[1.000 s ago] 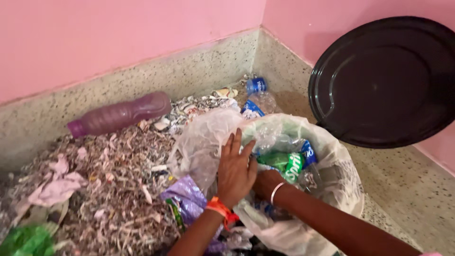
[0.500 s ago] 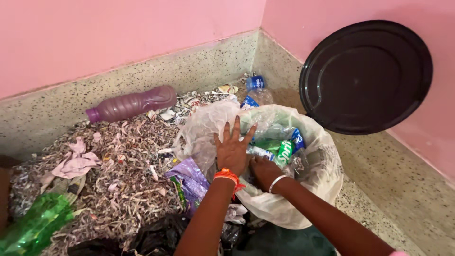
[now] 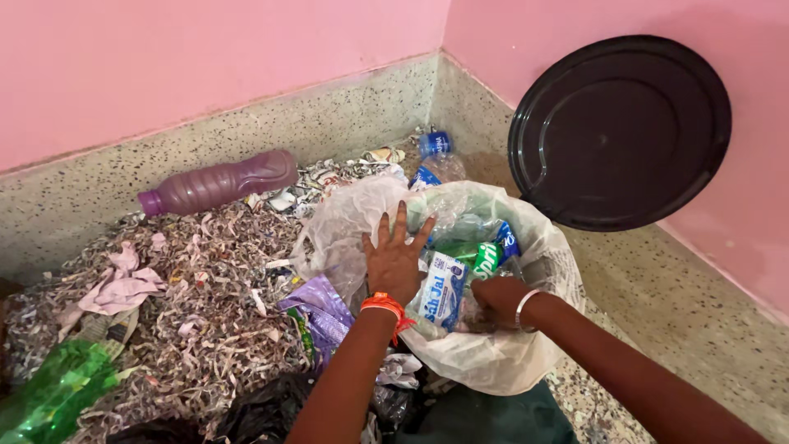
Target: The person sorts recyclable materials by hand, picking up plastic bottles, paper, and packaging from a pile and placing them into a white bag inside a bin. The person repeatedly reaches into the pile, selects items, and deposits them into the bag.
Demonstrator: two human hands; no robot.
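Observation:
A translucent white plastic bag (image 3: 526, 345) lines a bin and holds crushed plastic bottles (image 3: 464, 267) with blue and green labels. My left hand (image 3: 394, 259), with an orange band at the wrist, lies flat with fingers spread on the bag's left rim. My right hand (image 3: 500, 298), with a silver bangle, is pushed down among the bottles inside the bag; its fingers are buried and curled around something I cannot make out.
A round black lid (image 3: 620, 131) leans against the pink wall at right. Shredded paper (image 3: 197, 312) covers the floor at left, with a purple bottle (image 3: 214, 182), a green bottle (image 3: 49, 390), a purple wrapper (image 3: 320, 308) and a pink scrap (image 3: 119, 288).
The view has drawn closer to the bag. My left hand has shifted up onto the bag's rim with fingers spread, and my right hand has sunk deeper among the bottles.

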